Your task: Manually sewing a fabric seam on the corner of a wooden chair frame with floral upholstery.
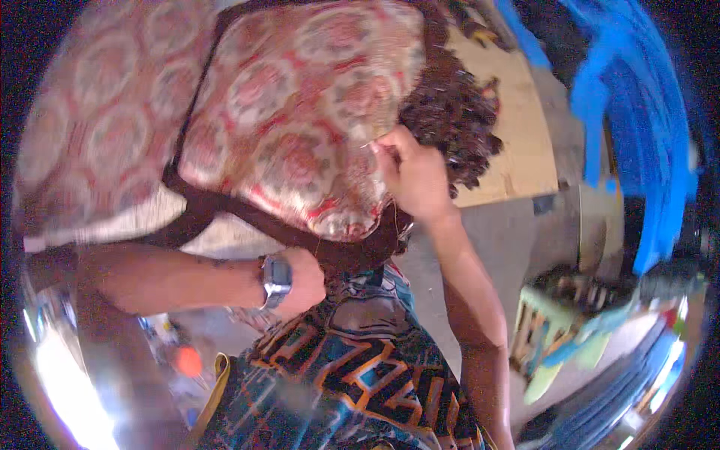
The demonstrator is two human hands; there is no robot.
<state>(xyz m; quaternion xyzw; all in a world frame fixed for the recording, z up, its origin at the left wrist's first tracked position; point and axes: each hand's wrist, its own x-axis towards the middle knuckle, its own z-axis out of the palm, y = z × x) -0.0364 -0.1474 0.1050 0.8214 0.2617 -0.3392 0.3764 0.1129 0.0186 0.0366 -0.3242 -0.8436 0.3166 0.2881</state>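
A patterned cloth piece [292,161] in red, pink and cream, with rounded medallions and a dark brown border [277,229], lies in front of me. My right hand [412,171] is closed in a pinch over its right side. A thin, pale, needle-like thing [367,145] shows at those fingertips, blurred by motion. My left hand [302,281], with a watch [277,281] on the wrist, is closed at the near brown border. Its fingertips are hidden, and the border seems to be in its grip. Dark brown ruffled trim [457,124] bunches just beyond my right hand.
More cloth of the same pattern [97,127] spreads to the left. A tan board [517,127] lies under the ruffles at right. Blue fabric [637,112] hangs at far right, above a pale green stool [547,330]. An orange round thing [187,361] sits low at left.
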